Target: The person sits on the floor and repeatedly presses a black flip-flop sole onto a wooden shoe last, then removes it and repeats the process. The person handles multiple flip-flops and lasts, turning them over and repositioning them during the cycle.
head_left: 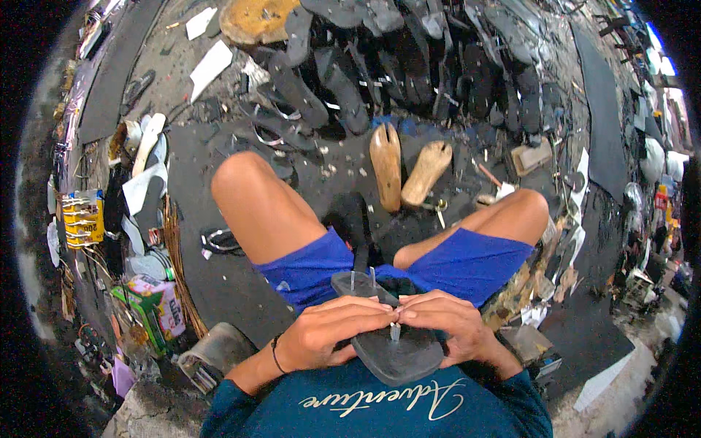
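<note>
Close against my body I hold a black sandal sole (400,363), its wider end toward me. My left hand (328,328) grips one edge, thumb below and fingers across the top. From the other side my right hand (451,325) closes on it the same way. The fingertips of both hands meet over the middle of the sole, at a small light strip end (395,332) that stands up there. Two more pale strips (353,281) stick up near the far end. What the fingertips pinch between them is too small to make out.
Two wooden foot lasts (387,171) lie on the dark floor beyond my knees. A large pile of black sandals and soles (409,69) fills the far side. A round wooden block (257,20) sits far left. Scraps, packets and a bundle of thin sticks (175,263) line the left.
</note>
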Tool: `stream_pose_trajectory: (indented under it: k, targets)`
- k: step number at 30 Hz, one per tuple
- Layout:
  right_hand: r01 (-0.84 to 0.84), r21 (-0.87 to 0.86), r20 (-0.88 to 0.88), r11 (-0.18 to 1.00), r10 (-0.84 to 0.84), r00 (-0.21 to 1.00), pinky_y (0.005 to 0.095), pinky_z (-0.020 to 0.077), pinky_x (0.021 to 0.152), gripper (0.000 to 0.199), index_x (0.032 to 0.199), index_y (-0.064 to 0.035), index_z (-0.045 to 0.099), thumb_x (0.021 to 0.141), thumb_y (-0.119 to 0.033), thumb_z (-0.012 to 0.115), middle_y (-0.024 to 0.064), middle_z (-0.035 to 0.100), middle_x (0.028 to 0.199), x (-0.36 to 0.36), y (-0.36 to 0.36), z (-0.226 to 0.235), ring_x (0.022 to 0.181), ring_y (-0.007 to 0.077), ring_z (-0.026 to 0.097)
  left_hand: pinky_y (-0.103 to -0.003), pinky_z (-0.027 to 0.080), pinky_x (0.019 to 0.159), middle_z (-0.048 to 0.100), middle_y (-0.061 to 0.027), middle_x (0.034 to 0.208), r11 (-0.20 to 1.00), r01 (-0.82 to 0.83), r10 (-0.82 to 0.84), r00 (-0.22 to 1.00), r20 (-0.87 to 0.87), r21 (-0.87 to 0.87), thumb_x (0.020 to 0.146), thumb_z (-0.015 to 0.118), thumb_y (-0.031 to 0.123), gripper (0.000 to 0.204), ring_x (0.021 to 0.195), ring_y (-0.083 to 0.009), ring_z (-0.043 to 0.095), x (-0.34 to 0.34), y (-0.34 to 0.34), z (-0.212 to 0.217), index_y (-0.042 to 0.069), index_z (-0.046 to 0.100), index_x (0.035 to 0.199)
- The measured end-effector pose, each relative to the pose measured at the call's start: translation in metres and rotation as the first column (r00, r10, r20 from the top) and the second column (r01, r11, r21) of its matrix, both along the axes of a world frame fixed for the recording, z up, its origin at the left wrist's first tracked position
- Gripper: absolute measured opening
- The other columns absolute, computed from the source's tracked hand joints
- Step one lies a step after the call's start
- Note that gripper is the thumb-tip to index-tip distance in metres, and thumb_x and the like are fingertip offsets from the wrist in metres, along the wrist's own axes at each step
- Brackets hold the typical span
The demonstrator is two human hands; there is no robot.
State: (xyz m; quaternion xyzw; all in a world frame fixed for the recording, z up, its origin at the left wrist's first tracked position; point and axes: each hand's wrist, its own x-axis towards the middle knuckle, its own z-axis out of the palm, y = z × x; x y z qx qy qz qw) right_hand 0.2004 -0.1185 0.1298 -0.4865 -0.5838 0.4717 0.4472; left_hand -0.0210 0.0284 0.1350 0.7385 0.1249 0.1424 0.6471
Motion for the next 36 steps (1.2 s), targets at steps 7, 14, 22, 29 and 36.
stream_pose_trajectory:
  k: [7, 14, 22, 29, 36]
  targets:
    - [-0.05, 0.022, 0.181, 0.998, 0.046, 0.982, 0.0407, 0.0555, 0.095, 0.07, 0.126, -0.0063, 0.064, 0.059, -0.006, 0.081, 0.0097, 0.064, 0.125, -0.004, -0.03, -0.001, 0.114, 0.032, 0.065, -0.043, 0.054, 0.1, 0.07, -0.0176, 0.119, 0.999, -0.011, 0.011, 1.0, 0.009, -0.038, 0.074, 0.076, -0.004, 0.044, 0.112, -0.0336, 0.068, -0.016, -0.044, -0.016, -0.002, 0.067, 0.117]
    - [-0.196, -0.03, -0.069, 0.98, 0.193, 0.979, 0.0487, 0.0386, 0.112, 0.052, 0.116, -0.0094, 0.066, 0.066, -0.008, 0.079, 0.0114, 0.062, 0.123, -0.004, -0.016, -0.035, 0.132, 0.0357, 0.049, -0.042, 0.056, 0.095, 0.072, -0.0153, 0.107, 0.981, -0.178, 0.176, 0.984, -0.035, -0.072, 0.075, 0.075, -0.007, 0.031, 0.103, -0.0272, 0.071, -0.018, -0.058, -0.021, 0.0, 0.064, 0.103]
    - [0.573, -0.812, 0.206, 0.11, -0.864, 0.458, 0.0449, 0.046, 0.097, 0.075, 0.141, 0.0012, 0.045, 0.089, -0.046, 0.071, 0.0151, 0.057, 0.132, 0.066, 0.084, -0.25, 0.122, 0.0302, 0.055, -0.038, 0.057, 0.087, 0.063, -0.0166, 0.121, 0.366, -0.67, 0.546, 0.717, -0.434, -0.646, 0.073, 0.072, -0.002, 0.072, 0.106, -0.0242, 0.064, 0.005, -0.021, -0.042, -0.001, 0.045, 0.139]
    - [0.989, 0.001, 0.953, 0.146, -0.298, 0.044, 0.0606, 0.0427, 0.097, 0.09, 0.142, -0.009, 0.042, 0.073, -0.051, 0.083, 0.021, 0.045, 0.14, 0.057, 0.054, -0.293, 0.127, 0.0412, 0.048, -0.045, 0.057, 0.095, 0.054, -0.0219, 0.141, 0.381, -0.279, 0.263, 0.947, -0.186, -0.882, 0.087, 0.075, 0.021, 0.072, 0.12, -0.0298, 0.061, 0.01, -0.032, -0.076, -0.001, 0.04, 0.145]
    - [0.833, -0.343, 0.81, 0.434, -0.312, 0.496, 0.0475, 0.0483, 0.097, 0.074, 0.142, -0.0087, 0.042, 0.08, -0.023, 0.08, 0.0162, 0.061, 0.124, 0.082, 0.074, -0.281, 0.116, 0.0401, 0.058, -0.04, 0.061, 0.084, 0.056, -0.0203, 0.139, 0.48, -0.294, 0.481, 0.876, -0.032, -0.827, 0.1, 0.062, 0.032, 0.059, 0.11, -0.0261, 0.065, 0.037, -0.001, -0.106, 0.002, 0.039, 0.145]
